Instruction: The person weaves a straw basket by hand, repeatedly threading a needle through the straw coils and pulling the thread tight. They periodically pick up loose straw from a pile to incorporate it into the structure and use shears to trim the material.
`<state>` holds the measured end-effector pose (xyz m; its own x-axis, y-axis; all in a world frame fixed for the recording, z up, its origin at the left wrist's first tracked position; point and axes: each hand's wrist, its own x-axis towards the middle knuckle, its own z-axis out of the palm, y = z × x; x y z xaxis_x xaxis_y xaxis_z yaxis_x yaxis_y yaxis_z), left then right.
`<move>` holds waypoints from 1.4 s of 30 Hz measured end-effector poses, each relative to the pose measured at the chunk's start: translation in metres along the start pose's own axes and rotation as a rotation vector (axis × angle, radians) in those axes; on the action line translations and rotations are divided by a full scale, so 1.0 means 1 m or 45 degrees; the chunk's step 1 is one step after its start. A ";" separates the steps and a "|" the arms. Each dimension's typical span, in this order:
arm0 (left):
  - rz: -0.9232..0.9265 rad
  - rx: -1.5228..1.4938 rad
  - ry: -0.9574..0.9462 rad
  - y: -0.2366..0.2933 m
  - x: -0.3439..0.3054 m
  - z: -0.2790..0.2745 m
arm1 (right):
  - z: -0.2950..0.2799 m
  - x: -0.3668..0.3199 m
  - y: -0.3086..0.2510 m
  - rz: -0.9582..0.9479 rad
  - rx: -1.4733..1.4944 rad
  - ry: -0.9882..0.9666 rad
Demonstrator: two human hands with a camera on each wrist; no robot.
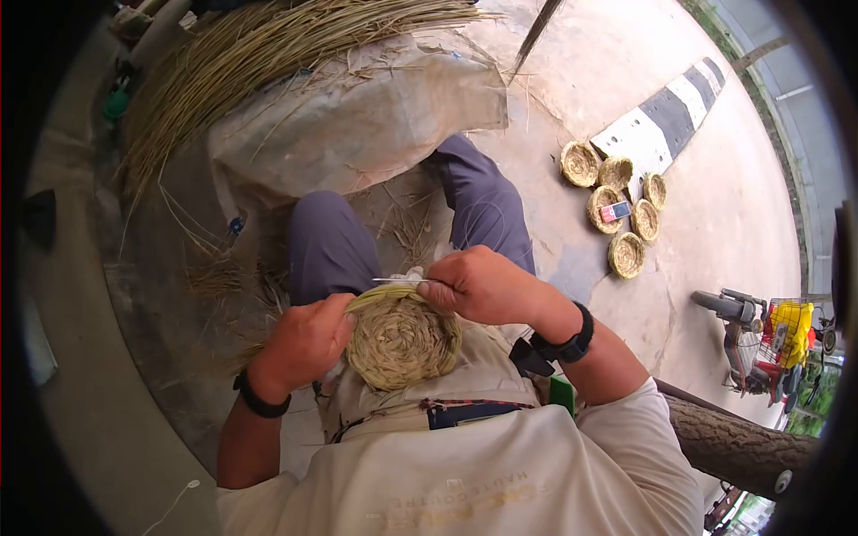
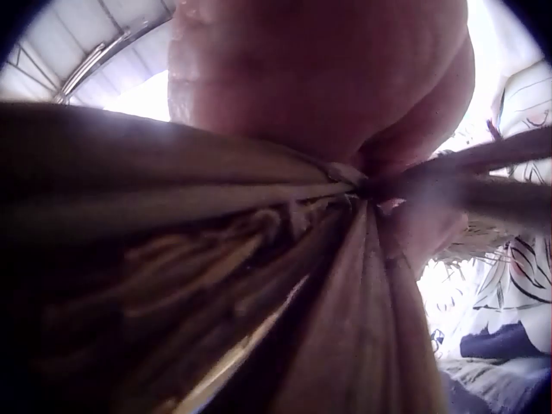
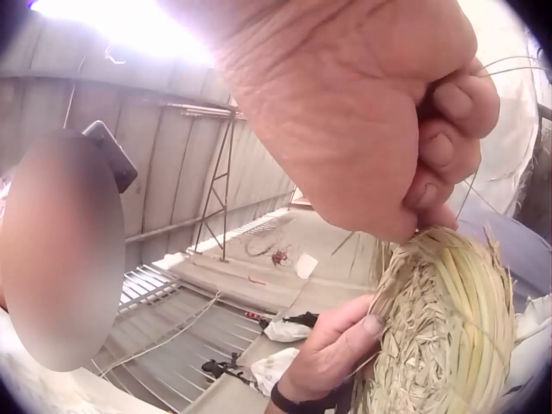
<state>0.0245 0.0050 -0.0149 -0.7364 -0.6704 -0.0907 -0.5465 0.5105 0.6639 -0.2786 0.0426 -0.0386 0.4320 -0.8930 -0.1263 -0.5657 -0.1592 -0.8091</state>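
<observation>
A round woven straw basket (image 1: 402,344) rests in the person's lap, its coiled bottom facing up. At its left edge the left hand (image 1: 306,344) grips the rim along with a bundle of straw (image 2: 354,302), the stalks fanning out from the fingers in the left wrist view. Over the far right rim, the right hand (image 1: 478,284) has its fingers curled and pinches a thin, pale needle (image 1: 398,280) that points left across the rim. Fine thread (image 3: 509,67) trails from the right fist. Greenish strands (image 3: 466,302) run around the basket's side in the right wrist view.
A large heap of long straw (image 1: 295,54) lies on a plastic sheet (image 1: 375,125) beyond the knees. Several small straw baskets (image 1: 626,256) stand on the ground at right, one bearing a red-and-blue box (image 1: 615,212). Behind them is a striped black-and-white block (image 1: 661,116).
</observation>
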 end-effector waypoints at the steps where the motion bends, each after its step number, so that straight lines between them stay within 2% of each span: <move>1: -0.005 -0.032 0.040 -0.001 0.000 0.006 | -0.002 -0.001 0.004 0.050 0.051 -0.031; 4: 0.038 -0.008 0.101 0.001 0.005 0.015 | -0.002 0.005 0.034 0.154 0.506 0.430; 7: 0.061 0.056 0.069 0.007 0.011 0.009 | -0.032 0.029 0.028 -0.016 2.127 0.348; 9: 0.073 0.092 0.032 0.016 0.016 0.006 | -0.018 0.058 -0.015 -0.057 1.976 0.512; 11: 0.132 0.023 0.025 0.018 0.016 0.003 | 0.005 0.060 -0.059 -0.401 1.267 0.088; 13: 0.246 -0.156 0.051 0.010 0.015 -0.003 | 0.031 0.050 -0.087 -1.178 0.351 0.134; 15: 0.067 -0.104 0.084 0.005 0.007 0.002 | 0.042 0.030 -0.083 -1.031 0.076 -0.371; 18: -0.097 -0.149 0.080 0.002 0.004 0.008 | 0.062 0.017 -0.056 -0.881 0.560 -0.315; 19: -0.129 -0.176 0.073 0.003 0.005 0.008 | 0.064 0.015 -0.051 -0.870 0.617 -0.321; 22: -0.032 -0.314 0.124 0.003 0.012 0.006 | 0.058 0.017 -0.049 -0.832 0.714 -0.388; 24: -0.144 -0.221 0.068 0.008 0.018 0.006 | 0.049 0.015 -0.050 -0.760 0.700 -0.469; 25: -0.206 -0.174 0.036 0.009 0.019 0.006 | 0.045 0.012 -0.049 -0.783 0.600 -0.359; 27: -0.239 -0.139 0.118 0.004 0.021 0.012 | 0.032 0.001 -0.040 -0.826 0.409 -0.147; 29: -0.313 -0.141 0.214 -0.002 0.016 0.015 | -0.007 -0.018 -0.020 -0.785 0.071 0.138; 31: -0.398 -0.170 0.337 -0.008 0.014 0.009 | -0.051 -0.057 -0.002 -0.070 0.430 0.313; 32: -0.401 -0.125 0.384 -0.012 0.012 0.003 | -0.056 -0.056 -0.009 -0.071 0.315 0.326; 33: -0.405 -0.080 0.430 -0.016 0.011 -0.004 | -0.095 -0.096 0.027 0.460 0.236 0.689; 35: -0.394 0.027 0.537 -0.024 0.008 -0.016 | -0.127 -0.137 0.054 0.600 0.176 1.036; 37: -0.364 0.154 0.642 -0.033 0.006 -0.026 | -0.144 -0.168 0.055 0.671 0.259 1.200; 38: -0.385 0.165 0.667 -0.038 0.004 -0.029 | -0.144 -0.178 0.056 0.620 0.337 1.283; 40: -0.415 0.188 0.713 -0.046 0.003 -0.037 | -0.145 -0.199 0.072 0.520 0.360 1.229; 42: -0.474 0.204 0.755 -0.054 0.000 -0.051 | -0.140 -0.205 0.076 0.546 0.421 1.218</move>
<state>0.0742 -0.0496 -0.0129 -0.1740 -0.9719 0.1585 -0.8046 0.2331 0.5462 -0.5087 0.1541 0.0062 -0.5595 -0.8272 -0.0520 -0.2606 0.2351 -0.9364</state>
